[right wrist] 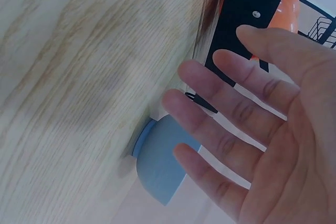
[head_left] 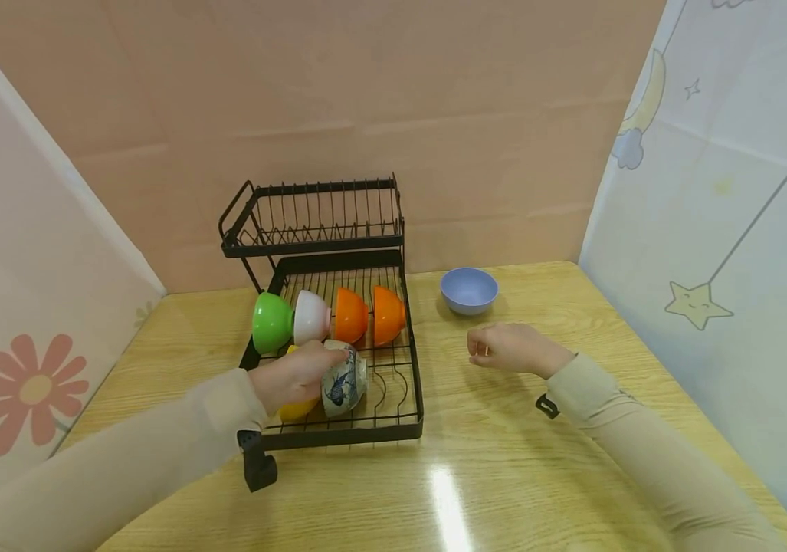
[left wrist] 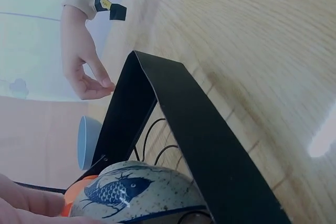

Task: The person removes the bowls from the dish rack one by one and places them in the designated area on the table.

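Note:
My left hand [head_left: 296,373] reaches over the front of the black dish rack [head_left: 338,437] and pinches a speckled bowl with a blue fish painted on it [head_left: 343,383]. This bowl stands on its side in the front row. Part of a yellow bowl [head_left: 299,410] shows beneath the same hand, beside the fish bowl. In the left wrist view the painted fish faces the camera, close to the rack's black edge. My right hand [head_left: 512,349] hovers over the table, fingers relaxed and holding nothing. Beyond it sits a blue bowl [head_left: 469,291], upright on the table.
Behind the fish bowl, a row of bowls stands on edge: green [head_left: 272,322], white [head_left: 311,317] and two orange ones [head_left: 388,315]. The rack's upper tier [head_left: 313,222] rises at the back. Patterned cloth walls [head_left: 745,230] enclose the wooden table [head_left: 496,475].

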A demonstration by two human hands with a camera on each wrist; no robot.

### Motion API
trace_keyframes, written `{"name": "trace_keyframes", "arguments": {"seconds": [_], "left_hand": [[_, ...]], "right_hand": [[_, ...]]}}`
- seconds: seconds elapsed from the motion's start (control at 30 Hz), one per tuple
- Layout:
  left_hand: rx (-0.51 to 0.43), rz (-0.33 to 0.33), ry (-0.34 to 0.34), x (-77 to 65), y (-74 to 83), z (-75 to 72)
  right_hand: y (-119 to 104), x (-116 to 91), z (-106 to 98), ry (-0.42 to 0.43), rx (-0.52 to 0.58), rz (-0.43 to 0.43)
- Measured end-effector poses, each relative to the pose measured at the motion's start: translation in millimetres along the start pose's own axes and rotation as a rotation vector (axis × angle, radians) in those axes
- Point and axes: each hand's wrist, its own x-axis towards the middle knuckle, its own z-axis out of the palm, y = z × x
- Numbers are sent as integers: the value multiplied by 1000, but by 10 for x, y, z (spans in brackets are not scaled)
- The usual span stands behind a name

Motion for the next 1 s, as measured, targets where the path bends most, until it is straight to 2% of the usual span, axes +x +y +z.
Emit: {"name": "trace_keyframes", "arguments": {"seconds": [0.17, 0.3, 0.77, 0.9, 1.0], "left_hand": [[-73, 11, -14, 14, -9, 0], [-94, 13, -7, 14, -19, 0], [-81, 1, 9, -17, 1, -30], [-82, 5, -22, -50, 35, -38], [-83, 22, -75, -71, 87, -37]], "right_hand": [[34, -3, 25, -2, 16, 1], [50, 2, 53, -10, 20, 6], [30, 7, 43, 3, 16, 3], [23, 4, 33, 14, 9, -3], [18, -4, 28, 17, 6, -3]]}}
